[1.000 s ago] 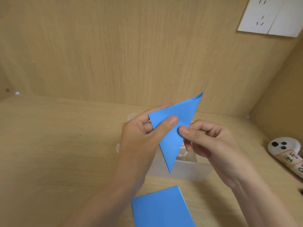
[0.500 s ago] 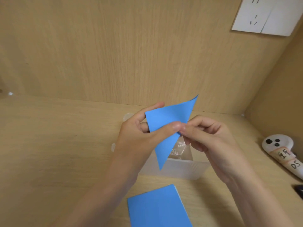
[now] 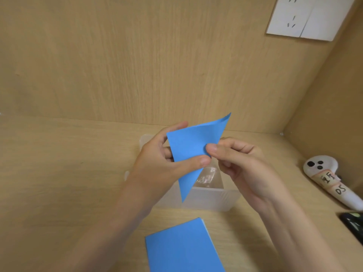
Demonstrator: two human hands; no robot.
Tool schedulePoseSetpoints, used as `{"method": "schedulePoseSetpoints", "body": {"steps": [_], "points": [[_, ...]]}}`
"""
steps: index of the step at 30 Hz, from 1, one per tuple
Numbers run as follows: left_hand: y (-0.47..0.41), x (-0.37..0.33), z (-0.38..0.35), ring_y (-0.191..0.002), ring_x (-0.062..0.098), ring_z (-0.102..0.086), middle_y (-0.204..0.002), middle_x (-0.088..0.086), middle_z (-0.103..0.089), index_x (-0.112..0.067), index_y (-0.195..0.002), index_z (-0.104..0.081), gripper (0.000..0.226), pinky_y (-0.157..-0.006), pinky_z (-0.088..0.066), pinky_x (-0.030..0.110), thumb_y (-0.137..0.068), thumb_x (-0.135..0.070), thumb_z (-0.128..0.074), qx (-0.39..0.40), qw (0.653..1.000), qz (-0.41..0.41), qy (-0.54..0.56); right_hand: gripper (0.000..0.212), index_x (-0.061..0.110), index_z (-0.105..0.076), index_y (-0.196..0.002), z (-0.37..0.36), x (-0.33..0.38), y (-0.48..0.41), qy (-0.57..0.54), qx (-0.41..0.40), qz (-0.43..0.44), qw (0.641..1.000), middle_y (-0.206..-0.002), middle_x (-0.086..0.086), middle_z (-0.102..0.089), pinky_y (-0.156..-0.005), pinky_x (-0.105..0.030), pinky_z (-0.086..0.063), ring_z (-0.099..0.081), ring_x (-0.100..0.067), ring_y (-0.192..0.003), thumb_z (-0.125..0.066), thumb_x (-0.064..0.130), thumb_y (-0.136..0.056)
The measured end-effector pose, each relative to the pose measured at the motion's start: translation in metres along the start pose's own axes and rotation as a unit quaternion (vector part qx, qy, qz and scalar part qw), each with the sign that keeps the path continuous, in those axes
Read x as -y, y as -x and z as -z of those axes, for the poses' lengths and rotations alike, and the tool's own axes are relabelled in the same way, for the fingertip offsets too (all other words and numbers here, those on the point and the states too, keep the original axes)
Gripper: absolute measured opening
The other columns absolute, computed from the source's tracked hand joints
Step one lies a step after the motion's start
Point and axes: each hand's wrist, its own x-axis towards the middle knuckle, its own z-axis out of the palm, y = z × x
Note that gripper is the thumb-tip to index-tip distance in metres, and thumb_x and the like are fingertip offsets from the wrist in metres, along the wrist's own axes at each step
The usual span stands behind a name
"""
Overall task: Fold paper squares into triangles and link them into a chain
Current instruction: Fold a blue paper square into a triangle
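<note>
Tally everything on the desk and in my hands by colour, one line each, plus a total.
Blue: 2, the folded triangle pinched by the left hand and right hand, and the paper stack on the desk.
White: 1, the controller.
Clear: 1, the plastic box.
Black: 1, a dark object at the right edge.
Total: 5

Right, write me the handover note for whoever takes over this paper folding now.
Left hand: pinches the blue triangle, thumb in front, fingers behind.
Right hand: pinches the same triangle at its right edge.
Triangle held above the clear box; stack of blue squares lies on the desk, nearer the person.
Done: one square folded to a triangle.
Left: fold the others, link them; no chain in view.
</note>
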Motion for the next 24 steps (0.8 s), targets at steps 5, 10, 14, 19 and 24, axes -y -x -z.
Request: {"method": "schedulePoseSetpoints", "body": {"steps": [5, 10, 14, 19, 24], "points": [[-0.001, 0.0, 0.001, -0.074, 0.004, -0.069, -0.087, -0.006, -0.075, -0.029, -0.123, -0.053, 0.07, -0.062, -0.05, 0.013, -0.062, -0.01, -0.08, 0.028, 1.0, 0.005, -0.006, 0.011, 0.016, -0.064, -0.056, 0.004, 0.001, -0.003, -0.05, 0.01, -0.02, 0.998, -0.05, 0.009, -0.045, -0.044, -0.018, -0.019, -0.029, -0.006, -0.049, -0.074, 0.015, -0.06], [-0.002, 0.002, 0.002, -0.085, 0.006, -0.07, -0.098, -0.005, -0.074, -0.025, -0.122, -0.055, 0.067, -0.067, -0.051, 0.014, -0.061, -0.013, -0.078, 0.052, 0.999, -0.008, -0.006, 0.01, 0.016, -0.062, -0.054, 0.004, 0.003, -0.002, -0.071, 0.013, -0.018, 0.997, -0.05, 0.009, -0.045, -0.045, -0.019, -0.017, -0.031, -0.005, -0.047, -0.069, 0.015, -0.061], [-0.004, 0.004, 0.005, -0.092, 0.012, -0.07, -0.102, -0.001, -0.073, -0.018, -0.12, -0.058, 0.06, -0.071, -0.052, 0.016, -0.065, -0.009, -0.08, 0.08, 0.997, -0.004, -0.02, 0.023, 0.021, -0.059, -0.045, 0.007, 0.004, -0.004, -0.103, 0.007, -0.028, 0.994, -0.051, 0.01, -0.04, -0.047, -0.022, -0.015, -0.03, -0.005, -0.046, -0.067, 0.014, -0.065], [-0.004, 0.005, 0.005, -0.094, 0.016, -0.07, -0.102, 0.001, -0.073, -0.015, -0.116, -0.061, 0.055, -0.074, -0.054, 0.02, -0.065, -0.014, -0.082, 0.097, 0.995, -0.005, -0.036, 0.025, 0.021, -0.057, -0.044, 0.011, 0.005, -0.005, -0.099, -0.003, -0.017, 0.995, -0.052, 0.01, -0.038, -0.045, -0.021, -0.017, -0.032, -0.005, -0.046, -0.068, 0.014, -0.066], [-0.002, 0.001, 0.004, -0.09, 0.017, -0.071, -0.096, 0.001, -0.075, -0.018, -0.116, -0.06, 0.051, -0.074, -0.056, 0.021, -0.067, -0.01, -0.076, 0.098, 0.994, -0.013, -0.038, 0.023, 0.022, -0.058, -0.048, 0.019, 0.006, -0.008, -0.115, -0.026, -0.014, 0.993, -0.057, 0.006, -0.032, -0.044, -0.019, -0.017, -0.032, -0.006, -0.047, -0.069, 0.015, -0.066]]}}
